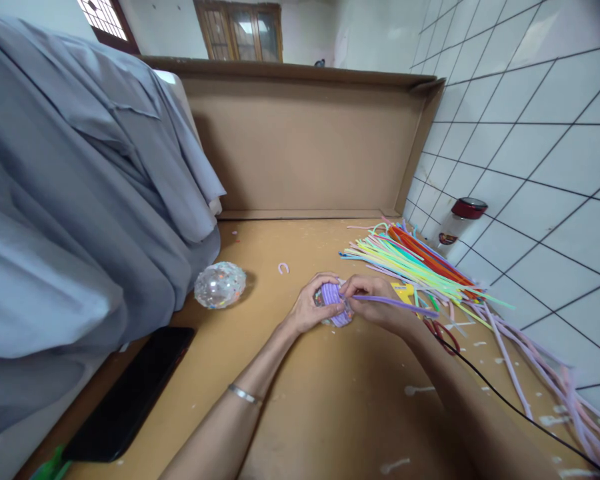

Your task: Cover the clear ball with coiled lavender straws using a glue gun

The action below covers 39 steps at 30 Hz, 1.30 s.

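A person's left hand (313, 307) is grasping a purple-banded ball (333, 295) at the middle of the table (310, 407), while the right hand (375, 297) is pinching a purple strip (405, 306) at its right side. A clear ball (220, 285) is lying farther left.

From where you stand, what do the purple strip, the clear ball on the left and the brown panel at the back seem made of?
Purple strip: perhaps chenille or foam; matte, showing no shine.
Clear ball: probably plastic, though glass is possible; glossy, with bright highlights.
Brown panel: likely cardboard; matte, with folded-looking edges.
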Each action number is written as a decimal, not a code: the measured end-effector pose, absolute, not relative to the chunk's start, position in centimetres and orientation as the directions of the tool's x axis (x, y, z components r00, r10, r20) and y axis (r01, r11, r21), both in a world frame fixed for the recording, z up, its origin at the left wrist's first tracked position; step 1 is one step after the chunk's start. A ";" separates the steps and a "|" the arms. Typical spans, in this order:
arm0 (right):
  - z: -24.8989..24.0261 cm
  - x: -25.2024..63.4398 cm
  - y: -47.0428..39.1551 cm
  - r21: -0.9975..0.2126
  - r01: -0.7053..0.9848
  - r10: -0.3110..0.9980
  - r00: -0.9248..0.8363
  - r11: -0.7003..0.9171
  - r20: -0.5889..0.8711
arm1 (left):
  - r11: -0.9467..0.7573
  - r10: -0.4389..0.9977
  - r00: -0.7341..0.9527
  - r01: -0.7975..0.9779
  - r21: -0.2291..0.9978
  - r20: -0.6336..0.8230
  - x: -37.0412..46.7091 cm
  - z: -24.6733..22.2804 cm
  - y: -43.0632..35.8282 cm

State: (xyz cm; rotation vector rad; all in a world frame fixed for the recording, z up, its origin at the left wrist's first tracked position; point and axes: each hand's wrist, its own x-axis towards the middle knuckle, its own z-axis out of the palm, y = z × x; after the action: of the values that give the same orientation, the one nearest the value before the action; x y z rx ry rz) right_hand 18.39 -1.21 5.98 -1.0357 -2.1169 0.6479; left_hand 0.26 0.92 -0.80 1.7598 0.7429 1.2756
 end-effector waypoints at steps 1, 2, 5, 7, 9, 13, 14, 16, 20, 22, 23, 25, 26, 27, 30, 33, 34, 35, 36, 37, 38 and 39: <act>6.0 18.4 -1.2 -0.679 0.478 0.819 -0.450 0.558 0.357 | -0.489 0.827 0.313 -0.008 0.872 0.466 0.3 -0.8 0.9; 6.0 18.4 -1.2 -0.679 0.477 0.818 -0.451 0.558 0.356 | -0.490 0.826 0.314 -0.010 0.872 0.468 0.3 -0.9 1.0; 5.8 18.5 -1.1 -0.681 0.471 0.816 -0.453 0.561 0.359 | -0.507 0.816 0.319 -0.004 0.862 0.482 0.3 -1.0 1.1; 5.7 18.6 -0.9 -0.684 0.467 0.817 -0.447 0.560 0.363 | -0.523 0.806 0.327 0.001 0.852 0.494 0.3 -1.0 1.1; 5.6 18.6 -0.8 -0.691 0.462 0.820 -0.440 0.556 0.365 | -0.538 0.795 0.335 0.008 0.843 0.505 0.3 -1.1 1.1; 5.5 18.7 -0.8 -0.708 0.445 0.823 -0.436 0.548 0.363 | -0.556 0.790 0.341 0.046 0.830 0.510 0.5 -1.0 1.0; 5.5 18.7 -0.8 -0.711 0.442 0.824 -0.435 0.546 0.362 | -0.557 0.792 0.337 0.058 0.829 0.509 0.5 -0.9 0.9; 5.5 18.7 -0.8 -0.716 0.441 0.828 -0.429 0.542 0.362 | -0.556 0.800 0.321 0.078 0.828 0.507 0.7 -0.8 0.8; 5.4 18.6 -0.8 -0.717 0.443 0.831 -0.419 0.539 0.366 | -0.546 0.816 0.272 0.078 0.834 0.510 0.9 -0.6 0.5; 5.4 18.4 -0.9 -0.721 0.438 0.831 -0.419 0.538 0.366 | -0.528 0.828 0.258 0.064 0.847 0.497 0.9 -0.5 0.5; 5.4 18.4 -0.9 -0.723 0.437 0.833 -0.418 0.535 0.364 | -0.517 0.834 0.255 0.055 0.854 0.489 0.8 -0.5 0.5; 5.6 18.3 -1.0 -0.726 0.438 0.834 -0.422 0.531 0.355 | -0.490 0.847 0.255 0.030 0.871 0.467 0.6 -0.6 0.6; 5.7 18.3 -1.0 -0.723 0.443 0.833 -0.428 0.531 0.350 | -0.471 0.854 0.257 0.011 0.882 0.452 0.5 -0.8 0.6; 5.9 18.3 -1.1 -0.717 0.450 0.833 -0.431 0.533 0.348 | -0.450 0.862 0.258 -0.012 0.893 0.437 0.4 -0.9 0.7; 6.1 18.3 -1.1 -0.690 0.470 0.825 -0.431 0.550 0.365 | -0.379 0.884 0.270 -0.067 0.923 0.383 0.0 -1.3 1.0; 6.2 18.4 -1.0 -0.649 0.489 0.808 -0.434 0.582 0.398 | -0.336 0.894 0.286 -0.085 0.938 0.346 -0.2 -1.8 1.3; 6.3 18.3 -1.1 -0.635 0.504 0.806 -0.448 0.586 0.387 | -0.328 0.894 0.293 -0.088 0.940 0.340 -0.3 -1.9 1.3; 6.6 18.3 -1.2 -0.624 0.522 0.807 -0.467 0.581 0.361 | -0.325 0.894 0.295 -0.091 0.941 0.338 -0.3 -1.9 1.4; 7.0 18.2 -1.5 -0.624 0.537 0.812 -0.491 0.568 0.317 | -0.322 0.894 0.296 -0.092 0.942 0.335 -0.3 -1.9 1.4; 7.5 18.1 -2.0 -0.637 0.538 0.812 -0.521 0.552 0.264 | -0.319 0.896 0.294 -0.094 0.943 0.332 -0.2 -1.9 1.4; 8.3 18.1 -2.6 -0.660 0.525 0.807 -0.548 0.537 0.220 | -0.312 0.899 0.293 -0.098 0.945 0.327 -0.2 -1.8 1.3; 9.1 18.2 -3.5 -0.702 0.489 0.793 -0.583 0.518 0.179 | -0.300 0.903 0.291 -0.102 0.948 0.317 -0.1 -1.6 1.2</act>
State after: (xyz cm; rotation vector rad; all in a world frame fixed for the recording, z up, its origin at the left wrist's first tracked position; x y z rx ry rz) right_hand 18.24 -3.51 9.08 -1.0452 -2.2764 0.8352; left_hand -0.10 1.23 -1.60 1.5238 0.7689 1.2179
